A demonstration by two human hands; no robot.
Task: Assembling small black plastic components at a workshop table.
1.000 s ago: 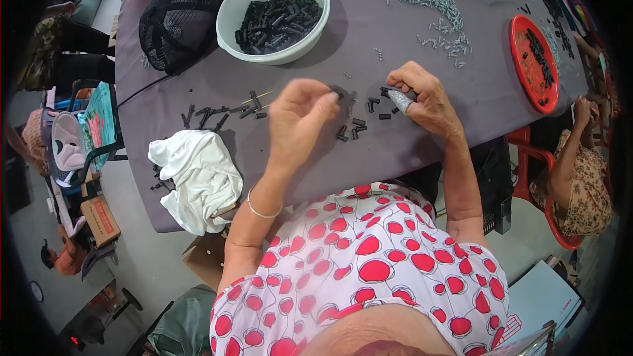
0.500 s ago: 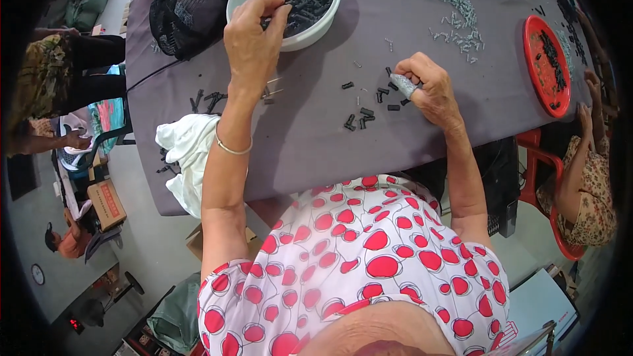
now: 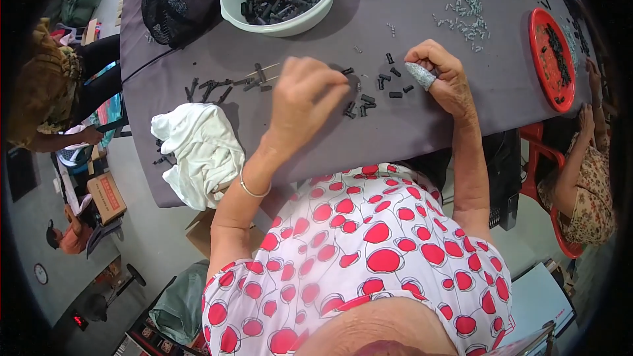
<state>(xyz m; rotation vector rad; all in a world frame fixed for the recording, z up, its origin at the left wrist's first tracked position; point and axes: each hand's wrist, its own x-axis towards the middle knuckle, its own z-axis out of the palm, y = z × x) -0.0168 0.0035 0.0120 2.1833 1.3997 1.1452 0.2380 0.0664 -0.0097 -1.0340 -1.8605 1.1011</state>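
The left hand (image 3: 304,97) has come from the bowl (image 3: 283,29) to join the curled right hand (image 3: 443,79) by the black pieces (image 3: 368,99); whether either grips something, I cannot tell.

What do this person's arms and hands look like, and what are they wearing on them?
Both forearms are bare below short white sleeves with red, dark-outlined spots. The left hand has a thin, pale bracelet at its wrist; the right hand has a silvery-grey wrapping around one digit, apparently the thumb.
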